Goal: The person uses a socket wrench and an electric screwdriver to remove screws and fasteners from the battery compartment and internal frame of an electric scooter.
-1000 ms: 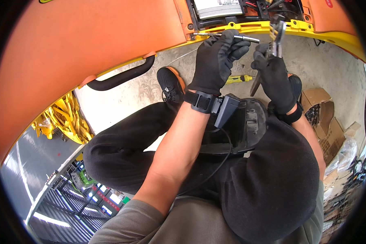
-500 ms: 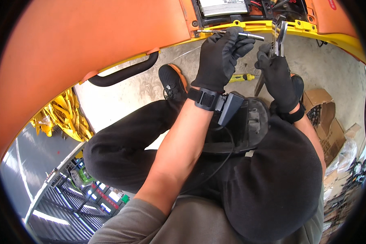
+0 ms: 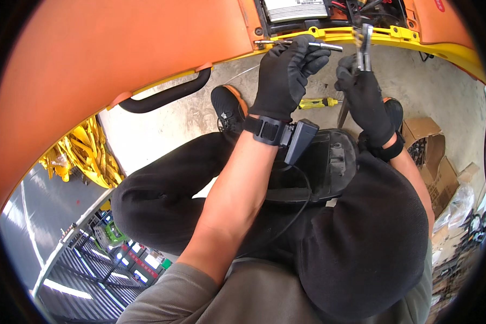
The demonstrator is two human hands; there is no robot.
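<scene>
My left hand [image 3: 279,78], in a black glove, is closed around a thin metal rod [image 3: 328,47] with a thicker, socket-like end. The rod lies nearly level, its slim left end close to the yellow edge trim [image 3: 332,37] of an orange panel. My gloved right hand [image 3: 364,97] grips a shiny metal hand tool [image 3: 365,47], upright and partly blurred, so its exact kind is unclear. A dark flat bar [image 3: 343,112] sticks out below that hand. Between the hands, on the floor, lies a yellow-handled screwdriver [image 3: 319,103].
Above the trim is an open bay with a silver box [image 3: 297,9] and wiring. A black grab handle [image 3: 167,97] juts from the orange panel [image 3: 119,43]. An open cardboard box [image 3: 424,132] stands at the right; yellow parts [image 3: 83,154] are piled at the left.
My left hand has shifted slightly left with the rod. My right hand has also moved a little left, and the metal tool in it has turned slightly.
</scene>
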